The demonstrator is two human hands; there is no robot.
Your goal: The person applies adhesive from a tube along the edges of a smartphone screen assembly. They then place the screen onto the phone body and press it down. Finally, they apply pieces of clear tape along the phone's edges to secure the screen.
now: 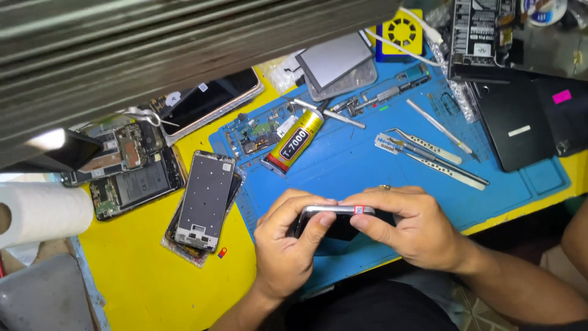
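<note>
— Well, what lies on the blue mat (367, 165)?
— Both hands grip one phone (335, 211) edge-up above its near side: left hand (288, 245) clasps the left end, right hand (407, 227) pinches the right. Beyond lies a glue tube (297, 140).

My bare left hand (286, 242) curls in from below, thumb pressed up and fingers bent over the top. My bare right hand (407, 227) comes from the right, forearm slanting, thumb and fingers pinched toward the left hand.

Bright, even overhead light; glare on the paper roll (43, 211), blurred dark shelf edge (184, 49) above.
</note>
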